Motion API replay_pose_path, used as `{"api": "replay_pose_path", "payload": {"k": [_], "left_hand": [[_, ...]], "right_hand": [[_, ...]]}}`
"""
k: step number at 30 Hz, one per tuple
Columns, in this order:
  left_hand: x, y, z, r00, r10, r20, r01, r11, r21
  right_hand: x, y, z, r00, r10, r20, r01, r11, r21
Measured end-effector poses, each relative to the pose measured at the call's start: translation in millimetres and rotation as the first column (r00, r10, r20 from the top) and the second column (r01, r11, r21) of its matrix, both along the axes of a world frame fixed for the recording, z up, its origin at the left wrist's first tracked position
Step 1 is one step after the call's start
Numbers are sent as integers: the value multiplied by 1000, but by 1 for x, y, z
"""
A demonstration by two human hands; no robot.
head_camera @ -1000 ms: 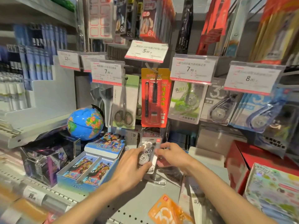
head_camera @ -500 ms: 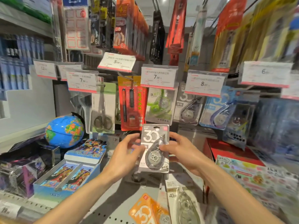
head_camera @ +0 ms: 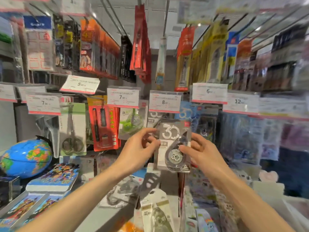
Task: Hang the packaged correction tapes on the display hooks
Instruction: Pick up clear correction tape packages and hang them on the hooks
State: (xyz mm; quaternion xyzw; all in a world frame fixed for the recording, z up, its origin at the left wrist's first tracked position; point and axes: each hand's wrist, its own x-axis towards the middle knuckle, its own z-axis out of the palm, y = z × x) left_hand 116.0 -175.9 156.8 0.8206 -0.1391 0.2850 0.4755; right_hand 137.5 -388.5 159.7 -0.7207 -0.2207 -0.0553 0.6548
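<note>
I hold a grey packaged correction tape (head_camera: 173, 144) marked "30" upright in front of the display. My left hand (head_camera: 140, 149) pinches its left edge and my right hand (head_camera: 200, 153) grips its right side. The pack's top sits just under the price tag reading 8.00 (head_camera: 164, 101), in front of similar grey packs (head_camera: 153, 117) hanging on that hook. A green correction tape pack (head_camera: 130, 123) hangs to the left, blue ones (head_camera: 185, 113) to the right. More correction tape packs (head_camera: 155, 215) lie on the shelf below.
Scissors (head_camera: 72, 129) and a red pen pack (head_camera: 103, 126) hang at the left. A blue globe (head_camera: 26, 158) and a box of card packs (head_camera: 55, 178) stand on the lower shelf at left. A red box (head_camera: 181, 190) sits below the hands. Rows of hanging goods fill the upper hooks.
Both hands lifted the grey correction tape pack from the shelf up and to the right, to the hook under the 8.00 tag. The view tilted upward.
</note>
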Motion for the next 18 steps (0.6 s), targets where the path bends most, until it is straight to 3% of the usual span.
{"api": "replay_pose_path", "payload": {"k": [3,8,14,18], "left_hand": [[-2,7,15,953,183,242,-234,950,204],[-10,20,44,776,208,595,-505,770,389],[-4,17,73,686,140,714,-605,655,453],[-1,22,80,646,103,756,-607,670,427]], "right_hand": [[-1,-11,14,999,-32,39,30,998,54],[-5,-19,28,994,-24,103,19,999,48],[-12,-26,28,989,64,136,-74,995,68],[-11,-29,29,989,69,134,-79,994,71]]}}
